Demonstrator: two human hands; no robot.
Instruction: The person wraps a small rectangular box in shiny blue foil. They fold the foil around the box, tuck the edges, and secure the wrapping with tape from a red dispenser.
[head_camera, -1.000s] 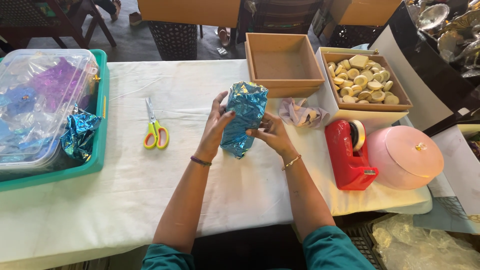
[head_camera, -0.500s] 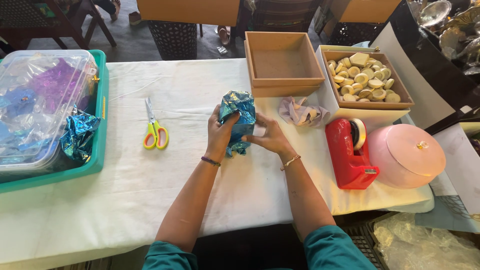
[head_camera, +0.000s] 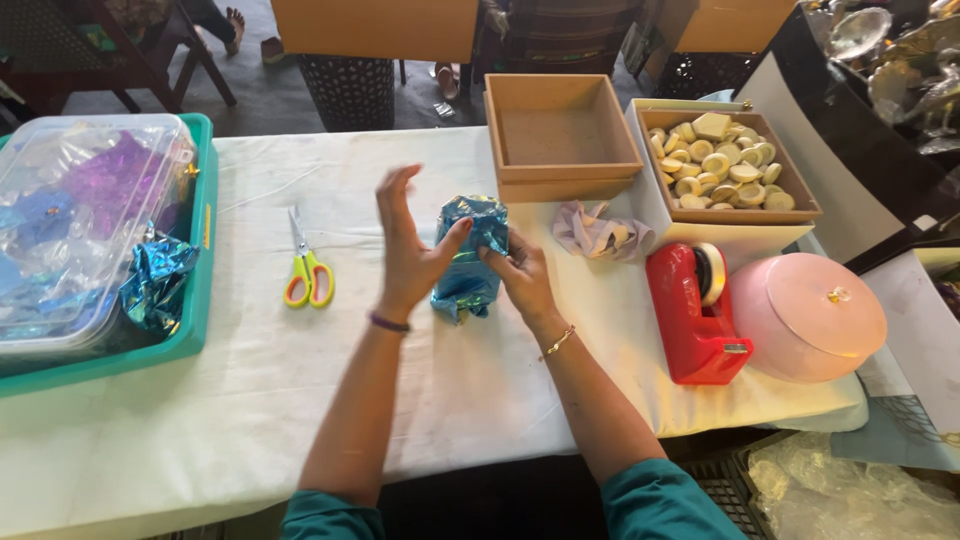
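Note:
A crumpled bundle of shiny blue foil wrap (head_camera: 468, 257) stands on the white tablecloth (head_camera: 250, 400) in front of me. My right hand (head_camera: 520, 275) grips its right side with the fingers pressed into the foil. My left hand (head_camera: 408, 245) is raised beside it with fingers spread apart; only the thumb touches the foil's left edge. Whatever is inside the foil is hidden.
Yellow-handled scissors (head_camera: 305, 270) lie to the left. A teal tray (head_camera: 195, 300) with a clear box of coloured foil sits far left. An empty brown box (head_camera: 560, 140), a box of round pale pieces (head_camera: 730, 160), crumpled lilac paper (head_camera: 600, 232), a red tape dispenser (head_camera: 695, 310) and a pink lidded container (head_camera: 805, 315) stand right.
Both hands clasped the foil bundle before. Now my left hand has opened and lifted its fingers away, while my right hand keeps hold. The bundle is pressed smaller.

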